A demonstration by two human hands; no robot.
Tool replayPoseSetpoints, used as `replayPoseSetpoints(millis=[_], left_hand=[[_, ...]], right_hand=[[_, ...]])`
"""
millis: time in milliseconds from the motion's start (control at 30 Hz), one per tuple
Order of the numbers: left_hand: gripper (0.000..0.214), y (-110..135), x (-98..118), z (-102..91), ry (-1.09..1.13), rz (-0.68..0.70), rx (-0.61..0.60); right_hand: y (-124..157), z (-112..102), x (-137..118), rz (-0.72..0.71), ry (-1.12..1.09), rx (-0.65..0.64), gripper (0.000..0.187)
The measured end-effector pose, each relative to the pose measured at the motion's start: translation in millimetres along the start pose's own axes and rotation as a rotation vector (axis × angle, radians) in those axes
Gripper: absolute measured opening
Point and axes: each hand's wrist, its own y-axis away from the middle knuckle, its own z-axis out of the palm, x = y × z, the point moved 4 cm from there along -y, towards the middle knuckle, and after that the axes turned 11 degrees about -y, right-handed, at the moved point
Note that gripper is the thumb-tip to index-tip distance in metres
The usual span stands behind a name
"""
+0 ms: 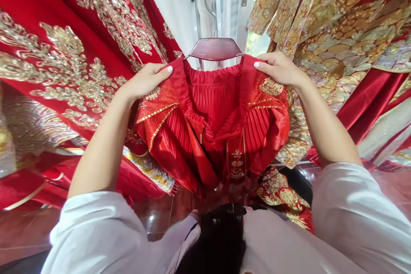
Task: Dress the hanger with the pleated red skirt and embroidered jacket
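A red pleated skirt (215, 98) with gold embroidery hangs by its waistband from a dark reddish hanger (213, 48). The hanger has a metal hook that points up. My left hand (149, 78) grips the skirt's upper left edge, thumb on top of the fabric and fingers behind it. At the upper right edge, my right hand (281, 67) pinches the cloth in the same way. Between the hands the waistband dips open, and the pleats fall below in folds. The fingertips behind the fabric are hidden.
Red garments with gold beading (67, 47) hang close on the left. Gold-patterned garments (340, 38) hang on the right. Another red and gold embroidered cloth (285, 197) lies low near the shiny tiled floor (160, 214). A window frame stands behind the hanger.
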Motion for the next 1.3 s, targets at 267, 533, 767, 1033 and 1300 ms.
replayPoseSetpoints(millis=[267, 533, 767, 1033, 1300], left_hand=[[0.033, 23.8, 30.8, 16.0, -0.335, -0.248, 0.427], [0.036, 40.5, 16.2, 25.6, -0.427, -0.194, 0.347], [0.033, 39.8, 11.0, 28.7, -0.453, -0.206, 0.36], [0.041, 53.3, 21.9, 32.4, -0.457, -0.127, 0.367], [0.095, 49.5, 30.5, 12.4, -0.465, 0.045, 0.119]], right_hand=[[-7.1, -0.1, -4.8, 0.051, 0.069, 0.091, 0.038], [81.0, 20.1, -29.0, -0.058, 0.625, 0.481, 0.037], [172.6, 38.8, 2.1, 0.216, 0.744, 0.514, 0.041], [179.8, 87.1, 23.0, 0.404, 0.719, 0.503, 0.027], [137.1, 84.0, -22.4, 0.216, 0.463, 0.663, 0.025]])
